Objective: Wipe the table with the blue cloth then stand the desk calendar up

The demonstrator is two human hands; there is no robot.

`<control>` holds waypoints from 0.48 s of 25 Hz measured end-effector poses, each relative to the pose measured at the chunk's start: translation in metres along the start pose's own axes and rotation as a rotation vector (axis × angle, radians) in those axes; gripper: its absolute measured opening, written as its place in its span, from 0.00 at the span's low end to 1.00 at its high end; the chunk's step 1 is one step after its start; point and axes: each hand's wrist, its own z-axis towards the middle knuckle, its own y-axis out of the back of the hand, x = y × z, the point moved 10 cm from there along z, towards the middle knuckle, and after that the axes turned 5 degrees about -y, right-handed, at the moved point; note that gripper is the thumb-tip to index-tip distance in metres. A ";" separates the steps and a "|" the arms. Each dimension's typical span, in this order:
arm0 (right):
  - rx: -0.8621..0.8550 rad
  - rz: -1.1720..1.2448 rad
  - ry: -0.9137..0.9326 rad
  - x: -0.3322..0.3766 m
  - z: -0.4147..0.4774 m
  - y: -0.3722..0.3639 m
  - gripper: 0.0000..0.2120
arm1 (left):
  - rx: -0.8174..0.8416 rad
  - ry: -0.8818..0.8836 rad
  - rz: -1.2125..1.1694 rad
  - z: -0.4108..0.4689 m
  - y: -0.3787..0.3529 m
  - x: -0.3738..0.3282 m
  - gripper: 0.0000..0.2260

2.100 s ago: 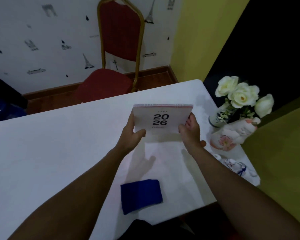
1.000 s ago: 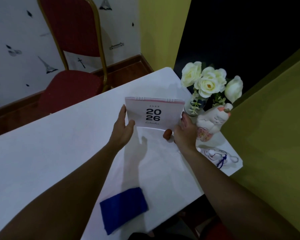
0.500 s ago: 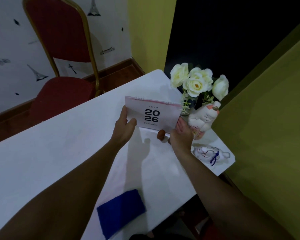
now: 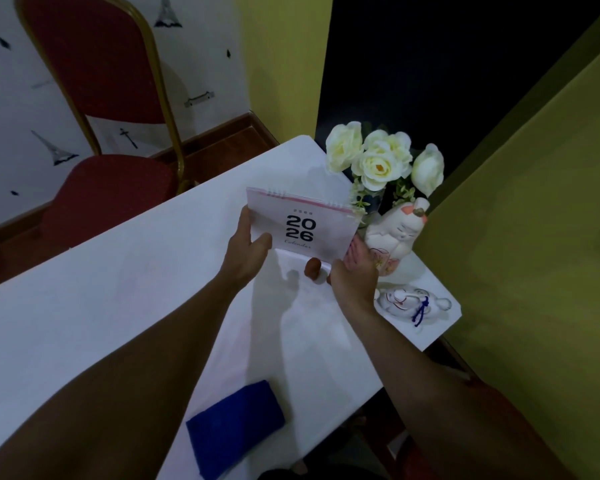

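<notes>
The pink-and-white desk calendar [image 4: 300, 225], printed "2026", is upright over the white table [image 4: 118, 289], its spiral binding on top. My left hand [image 4: 245, 252] grips its left edge with the thumb on the front. At the lower right corner my right hand [image 4: 352, 271] holds it, thumb tucked under the bottom edge. Whether its base rests on the table I cannot tell. The folded blue cloth [image 4: 234, 427] lies flat near the table's front edge, between my forearms, apart from both hands.
A vase of white roses [image 4: 381, 161] and a white cat figurine [image 4: 395, 233] stand just right of the calendar. A small white figurine with a blue cord [image 4: 409, 301] lies at the right corner. A red chair [image 4: 101, 140] stands behind the table; a yellow wall is on the right.
The calendar has shifted rightward toward the flowers and figurine, still held by both hands. My right thumb has slid under its bottom edge. The view has swung to the right.
</notes>
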 end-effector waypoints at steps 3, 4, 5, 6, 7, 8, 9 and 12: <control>-0.003 -0.022 -0.004 0.000 -0.001 0.001 0.37 | 0.002 -0.009 0.007 0.000 0.000 0.002 0.33; -0.012 -0.039 0.003 0.002 -0.002 0.001 0.36 | 0.004 -0.004 0.002 -0.001 -0.001 0.001 0.33; -0.017 -0.062 0.016 0.004 -0.004 0.001 0.36 | 0.000 0.001 0.005 0.000 -0.001 0.002 0.33; -0.024 -0.078 0.034 0.008 -0.005 0.001 0.36 | -0.001 0.015 0.017 -0.002 0.000 0.001 0.33; -0.029 -0.092 0.050 0.011 -0.007 0.000 0.36 | -0.002 0.031 0.039 -0.003 0.002 0.003 0.33; -0.032 -0.109 0.071 0.015 -0.008 0.000 0.35 | -0.009 0.060 0.059 -0.005 0.004 0.003 0.33; -0.044 -0.136 0.094 0.020 -0.011 0.000 0.35 | -0.015 0.076 0.074 -0.006 0.008 0.004 0.33; -0.153 -0.217 0.160 0.036 -0.028 0.009 0.31 | -0.019 0.087 0.128 -0.018 0.019 0.003 0.33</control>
